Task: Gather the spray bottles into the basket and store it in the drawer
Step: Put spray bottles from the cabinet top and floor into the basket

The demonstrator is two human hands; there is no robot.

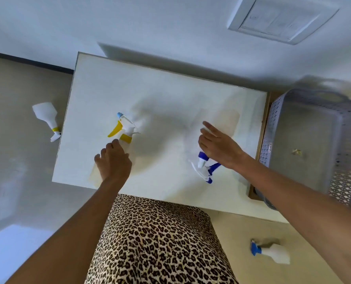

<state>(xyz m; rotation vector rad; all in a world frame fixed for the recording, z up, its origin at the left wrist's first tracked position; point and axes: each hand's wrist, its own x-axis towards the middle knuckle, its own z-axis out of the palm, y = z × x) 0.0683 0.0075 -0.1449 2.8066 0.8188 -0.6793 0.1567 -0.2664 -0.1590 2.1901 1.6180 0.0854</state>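
Two clear spray bottles lie on the white cabinet top (166,95). The one with a yellow trigger (123,131) points away from me, and my left hand (113,160) curls around its body. The one with a blue trigger (206,165) points toward me. My right hand (218,145) is laid over its body with fingers stretched out and apart; its grip is hidden. A grey perforated basket (338,128) stands to the right of the cabinet with no bottles in it. A yellow-collared bottle (46,117) lies on the floor at left, and a blue-headed one (272,253) at bottom right.
The cabinet stands against a white wall with a switch plate (281,19) above. A small scrap (296,152) lies on the basket's floor. Leopard-print clothing (156,240) fills the bottom centre, right against the cabinet's front edge. Grey floor spreads to the left.
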